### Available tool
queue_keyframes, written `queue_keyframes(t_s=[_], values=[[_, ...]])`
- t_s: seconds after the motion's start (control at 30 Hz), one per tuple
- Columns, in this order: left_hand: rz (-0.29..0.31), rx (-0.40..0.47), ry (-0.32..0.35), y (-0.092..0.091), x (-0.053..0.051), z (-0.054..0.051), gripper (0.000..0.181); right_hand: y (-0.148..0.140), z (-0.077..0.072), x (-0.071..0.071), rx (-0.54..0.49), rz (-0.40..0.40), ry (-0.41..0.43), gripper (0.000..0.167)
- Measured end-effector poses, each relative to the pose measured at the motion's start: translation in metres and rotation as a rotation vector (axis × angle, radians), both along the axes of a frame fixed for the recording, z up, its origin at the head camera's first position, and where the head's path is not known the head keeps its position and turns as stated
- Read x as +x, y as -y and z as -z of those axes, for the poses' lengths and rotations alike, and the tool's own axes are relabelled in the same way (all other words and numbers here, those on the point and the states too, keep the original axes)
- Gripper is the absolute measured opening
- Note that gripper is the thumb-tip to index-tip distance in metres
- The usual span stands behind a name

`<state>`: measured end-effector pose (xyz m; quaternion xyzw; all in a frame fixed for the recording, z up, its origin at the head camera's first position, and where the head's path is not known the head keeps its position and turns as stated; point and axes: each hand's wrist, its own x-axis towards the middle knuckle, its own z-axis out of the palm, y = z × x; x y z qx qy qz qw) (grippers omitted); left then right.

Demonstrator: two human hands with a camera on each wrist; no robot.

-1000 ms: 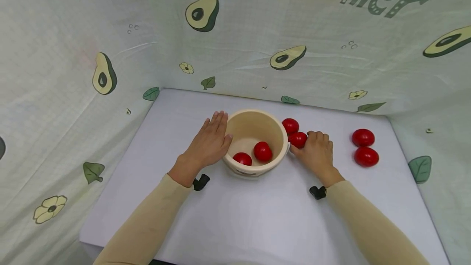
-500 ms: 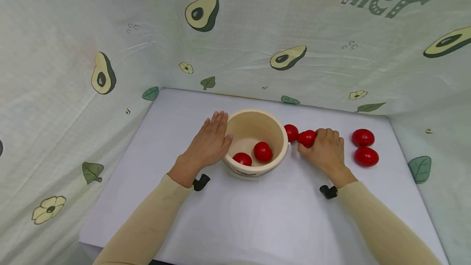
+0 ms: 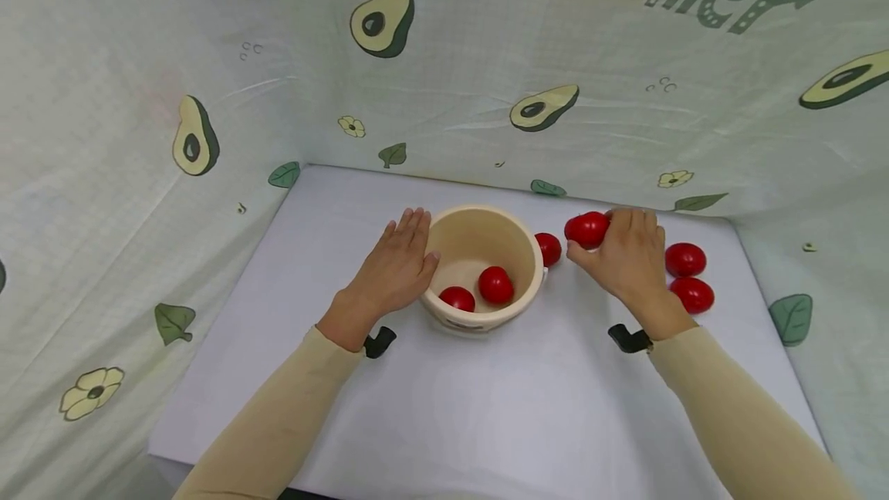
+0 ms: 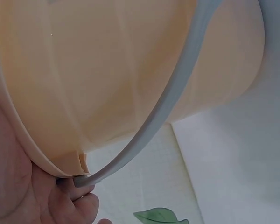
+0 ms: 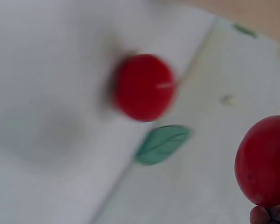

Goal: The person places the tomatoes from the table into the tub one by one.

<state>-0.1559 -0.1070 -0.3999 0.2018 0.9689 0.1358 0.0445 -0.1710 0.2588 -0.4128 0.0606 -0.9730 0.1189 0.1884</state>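
A cream bucket (image 3: 479, 236) stands upright on the table, with two red tomatoes (image 3: 496, 285) inside it. My left hand (image 3: 392, 265) rests with straight fingers against the bucket's left rim. In the left wrist view, its fingertips lie by the end of the grey handle (image 4: 161, 105), below the bucket's side (image 4: 102, 70). Right of the bucket, my right hand (image 3: 628, 257) grips a red tomato (image 3: 586, 230) between thumb and fingers, raised above the table. The right wrist view shows that tomato (image 5: 263, 161) large at the right edge. Another tomato (image 3: 549, 249) lies close to the bucket's right side.
Two more tomatoes (image 3: 685, 260) lie together on the right of the white table (image 3: 486, 423), just beyond my right hand. Pale cloth (image 3: 444, 122) printed with avocados and leaves hangs along the table's back and sides.
My right hand has drawn one tomato away from the bucket to the right, then lifted it up. The tomato beside the bucket has shifted slightly toward me. My left hand stays put.
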Motion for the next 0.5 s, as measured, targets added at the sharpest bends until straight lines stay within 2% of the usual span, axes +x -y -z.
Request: queue_keyframes(t_s=[0.1, 0.2, 0.3, 0.37, 0.5], values=[[-0.002, -0.016, -0.004, 0.001, 0.0, 0.0, 0.07, 0.023, -0.026, -0.004, -0.045, -0.113, -0.087, 0.071], [0.0, -0.023, -0.003, 0.001, 0.0, -0.001, 0.07, 0.052, -0.041, -0.003, -0.062, -0.269, -0.143, 0.068], [0.0, -0.031, -0.005, 0.001, -0.001, 0.0, 0.069, 0.08, -0.041, -0.002, -0.011, -0.418, -0.173, 0.063], [-0.002, -0.035, -0.008, 0.001, -0.001, 0.0, 0.069, 0.095, -0.036, -0.002, 0.052, -0.485, -0.176, 0.061], [-0.007, -0.043, -0.012, 0.0, -0.001, 0.0, 0.069, 0.114, -0.024, 0.0, 0.166, -0.53, -0.141, 0.063]])
